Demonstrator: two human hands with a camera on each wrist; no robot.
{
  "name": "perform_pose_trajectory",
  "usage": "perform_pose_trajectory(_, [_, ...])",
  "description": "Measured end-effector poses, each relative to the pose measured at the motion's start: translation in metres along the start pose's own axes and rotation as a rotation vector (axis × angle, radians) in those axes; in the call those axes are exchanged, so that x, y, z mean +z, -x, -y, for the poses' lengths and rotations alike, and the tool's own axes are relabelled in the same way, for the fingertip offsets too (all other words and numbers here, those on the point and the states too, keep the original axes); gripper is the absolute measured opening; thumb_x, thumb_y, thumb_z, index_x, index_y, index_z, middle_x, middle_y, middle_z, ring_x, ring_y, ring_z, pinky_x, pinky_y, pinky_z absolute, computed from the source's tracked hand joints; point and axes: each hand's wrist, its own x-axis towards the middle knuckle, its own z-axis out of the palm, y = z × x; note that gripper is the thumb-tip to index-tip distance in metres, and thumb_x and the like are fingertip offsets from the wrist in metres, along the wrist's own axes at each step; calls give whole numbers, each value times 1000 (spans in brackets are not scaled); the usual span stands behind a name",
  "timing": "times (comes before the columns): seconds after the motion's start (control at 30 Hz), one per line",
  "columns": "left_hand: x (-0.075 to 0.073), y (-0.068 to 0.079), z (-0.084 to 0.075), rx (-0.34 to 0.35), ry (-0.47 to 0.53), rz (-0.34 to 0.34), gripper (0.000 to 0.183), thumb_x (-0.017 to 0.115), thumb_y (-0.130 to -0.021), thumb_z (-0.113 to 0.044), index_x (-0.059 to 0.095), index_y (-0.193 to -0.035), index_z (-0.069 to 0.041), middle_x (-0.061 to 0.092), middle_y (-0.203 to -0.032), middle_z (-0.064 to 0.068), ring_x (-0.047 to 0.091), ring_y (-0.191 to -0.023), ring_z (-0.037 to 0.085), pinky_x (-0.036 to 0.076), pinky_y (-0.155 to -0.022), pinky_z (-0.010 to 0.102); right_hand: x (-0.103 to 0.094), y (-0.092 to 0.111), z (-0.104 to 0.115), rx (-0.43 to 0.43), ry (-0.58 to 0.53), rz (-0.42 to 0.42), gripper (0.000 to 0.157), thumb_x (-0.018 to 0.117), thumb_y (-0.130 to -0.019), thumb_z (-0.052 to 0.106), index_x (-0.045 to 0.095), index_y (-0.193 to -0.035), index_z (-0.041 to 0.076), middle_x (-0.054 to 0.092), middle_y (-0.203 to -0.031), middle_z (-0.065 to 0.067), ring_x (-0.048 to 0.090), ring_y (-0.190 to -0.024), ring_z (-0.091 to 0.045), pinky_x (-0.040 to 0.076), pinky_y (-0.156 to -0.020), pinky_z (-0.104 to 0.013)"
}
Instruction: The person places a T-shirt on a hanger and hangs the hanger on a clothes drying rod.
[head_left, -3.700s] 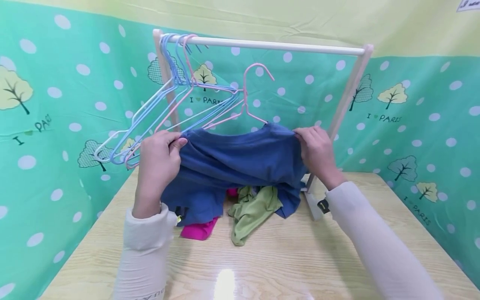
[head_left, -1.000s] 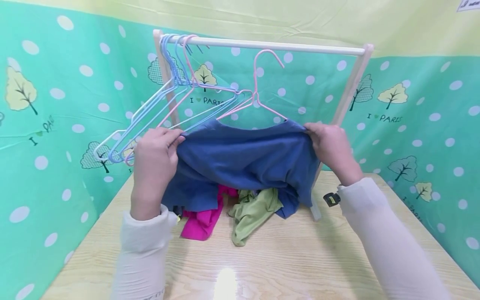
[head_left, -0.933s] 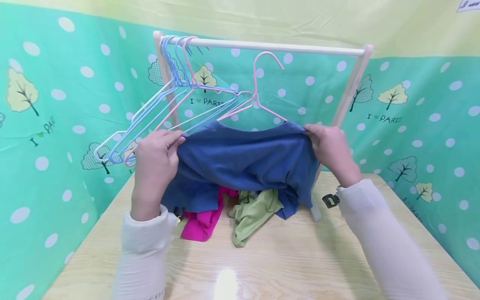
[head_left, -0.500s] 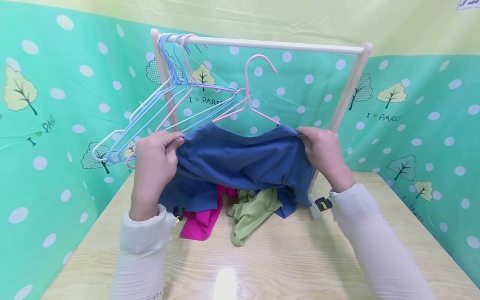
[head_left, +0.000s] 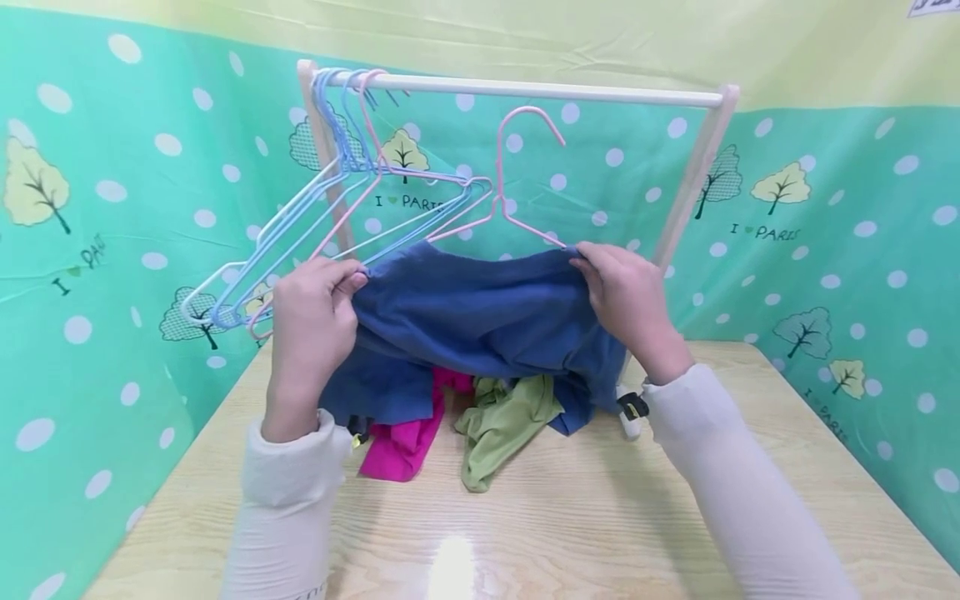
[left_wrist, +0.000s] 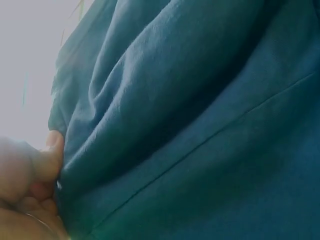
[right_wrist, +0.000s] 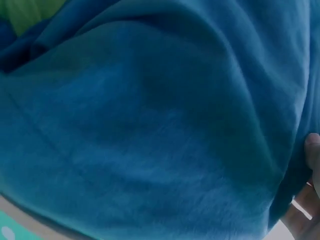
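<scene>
Two grips, left hand (head_left: 311, 325) and right hand (head_left: 624, 296), closed, pinch the blue garment (head_left: 480, 308) at frame centre. Apparent step: seating it on the central pink hanger (head_left: 499, 162); next likely requires levelling.

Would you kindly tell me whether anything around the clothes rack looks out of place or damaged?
Only mild untidiness: the green cloth and magenta cloth lie crumpled on the table below the blue garment, rather than hung. No spill or damage shows.

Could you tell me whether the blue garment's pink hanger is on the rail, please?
Off: the pink hanger has its hook wholly below the rail, backdrop showing between.
</scene>
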Motion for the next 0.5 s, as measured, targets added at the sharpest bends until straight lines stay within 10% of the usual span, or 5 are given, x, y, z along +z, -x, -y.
perform_pose_trajectory(0.5, [0,0,1,-55,4,26,13,65,-96,4,76,-98,11,73,-88,25,69,-83,41,55,-77,50,4,0,-1,92,-86,55,25,65,-102,13,69,-117,-6,72,-108,-23,67,-101,-41,53,-90,-53])
